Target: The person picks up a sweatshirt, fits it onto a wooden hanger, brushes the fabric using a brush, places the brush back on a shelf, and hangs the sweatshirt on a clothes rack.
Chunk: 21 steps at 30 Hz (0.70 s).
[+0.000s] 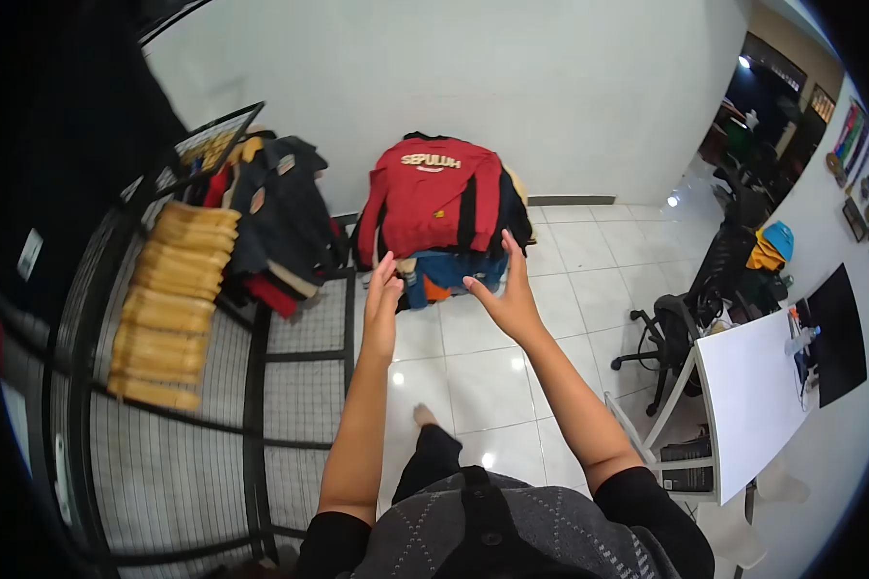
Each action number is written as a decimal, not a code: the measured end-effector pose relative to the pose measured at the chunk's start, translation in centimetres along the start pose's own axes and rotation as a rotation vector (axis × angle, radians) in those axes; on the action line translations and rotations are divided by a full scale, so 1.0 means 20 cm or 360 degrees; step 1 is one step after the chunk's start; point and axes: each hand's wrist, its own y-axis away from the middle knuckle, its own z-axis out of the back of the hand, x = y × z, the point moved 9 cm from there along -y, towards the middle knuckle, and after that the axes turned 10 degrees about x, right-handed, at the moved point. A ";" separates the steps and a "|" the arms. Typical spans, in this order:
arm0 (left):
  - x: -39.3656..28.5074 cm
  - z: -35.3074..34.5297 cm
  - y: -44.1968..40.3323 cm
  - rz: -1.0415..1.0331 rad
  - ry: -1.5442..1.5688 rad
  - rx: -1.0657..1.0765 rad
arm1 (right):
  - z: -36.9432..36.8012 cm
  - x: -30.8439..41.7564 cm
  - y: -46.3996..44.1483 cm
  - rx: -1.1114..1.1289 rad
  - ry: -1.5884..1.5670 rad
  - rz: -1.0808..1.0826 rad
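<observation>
Both my arms stretch forward at a distance from each other, palms turned inward. My left hand [381, 304] is open, fingers extended, and appears to hold nothing. My right hand [512, 301] is open too, its thumb spread away from the fingers. Beyond them, against the wall, is a pile of clothes topped by a red sweatshirt [439, 198] with black stripes and the word "SEPULUH". Folded blue denim [459, 273] and an orange piece [436, 290] show beneath it. Whether my fingertips touch the pile cannot be made out; they overlap its lower part in the view.
On my left stands a black wire-mesh rack [261, 386] with a row of wooden hangers [169, 309] and hanging dark garments [282, 203]. A white desk [748, 396] with a monitor [837, 333] is on the right, beside a black office chair [681, 323]. White tiles [488, 386] cover the floor.
</observation>
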 end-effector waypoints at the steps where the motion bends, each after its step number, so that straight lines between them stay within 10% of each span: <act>1: -0.03 0.03 -0.01 0.0030 0.0024 0.0008 | -0.01 -0.04 0.00 -0.0026 -0.0185 -0.0063; 12: 0.73 0.32 -1.59 0.0463 0.0321 -0.0007 | -0.15 -1.51 -0.99 -0.0344 -0.1395 -0.1001; 21: 1.02 0.49 -2.56 0.0675 0.0510 0.0024 | -0.02 -2.42 -1.18 -0.0464 -0.0923 -0.1444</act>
